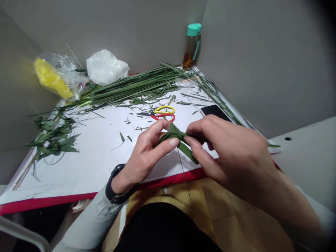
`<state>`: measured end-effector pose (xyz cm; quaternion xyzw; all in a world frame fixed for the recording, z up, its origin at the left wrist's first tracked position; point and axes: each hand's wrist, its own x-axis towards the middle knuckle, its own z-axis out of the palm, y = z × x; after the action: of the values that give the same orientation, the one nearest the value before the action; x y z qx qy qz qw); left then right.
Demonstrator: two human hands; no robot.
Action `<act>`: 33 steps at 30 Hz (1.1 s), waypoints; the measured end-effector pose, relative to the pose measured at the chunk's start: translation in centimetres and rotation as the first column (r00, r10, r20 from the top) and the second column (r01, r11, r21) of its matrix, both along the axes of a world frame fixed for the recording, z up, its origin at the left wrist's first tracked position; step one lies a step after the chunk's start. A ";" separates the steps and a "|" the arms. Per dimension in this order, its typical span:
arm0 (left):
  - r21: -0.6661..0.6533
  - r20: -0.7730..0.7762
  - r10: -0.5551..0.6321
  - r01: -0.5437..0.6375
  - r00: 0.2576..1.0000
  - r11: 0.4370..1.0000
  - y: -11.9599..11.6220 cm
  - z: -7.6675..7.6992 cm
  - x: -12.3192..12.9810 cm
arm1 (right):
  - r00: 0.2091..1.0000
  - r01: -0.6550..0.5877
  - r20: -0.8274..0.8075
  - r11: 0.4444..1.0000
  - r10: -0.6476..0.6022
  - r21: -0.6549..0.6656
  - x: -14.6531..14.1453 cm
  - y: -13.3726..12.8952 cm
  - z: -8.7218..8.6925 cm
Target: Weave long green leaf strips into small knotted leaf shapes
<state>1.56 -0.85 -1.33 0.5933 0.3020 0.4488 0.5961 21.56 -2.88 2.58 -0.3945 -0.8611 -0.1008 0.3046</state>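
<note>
Between my two hands, above the table's front part, is a folded piece of green leaf strips (174, 130). My left hand (149, 148) pinches it between thumb and fingers, and a dark watch sits on that wrist. With thumb and forefinger, my right hand (223, 143) grips the piece from the other side. One strip end hangs down to the right, and a thin strand drops below. Just beyond the fingers lie scissors (160, 113) with one yellow and one red handle. Part of the folded piece is hidden behind my left fingers.
A bundle of long green leaves (131, 85) lies along the back, with cut scraps in front. Folded leaf pieces (56, 134) are heaped at the left. A phone (215, 111), a turquoise-capped bottle (191, 45), a white plastic bag (106, 66) and a yellow package (52, 78) stand around.
</note>
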 end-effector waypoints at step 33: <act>0.104 -0.263 0.003 0.025 0.965 0.994 -0.9 0.8 -0.2 | 0.882 -0.288 -0.458 0.643 -0.110 -0.709 -0.9 2.1 0.8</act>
<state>1.31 -1.70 -0.52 0.6799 0.3508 0.3784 0.5209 20.69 -0.80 3.39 -0.4529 -0.7434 0.3819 0.3106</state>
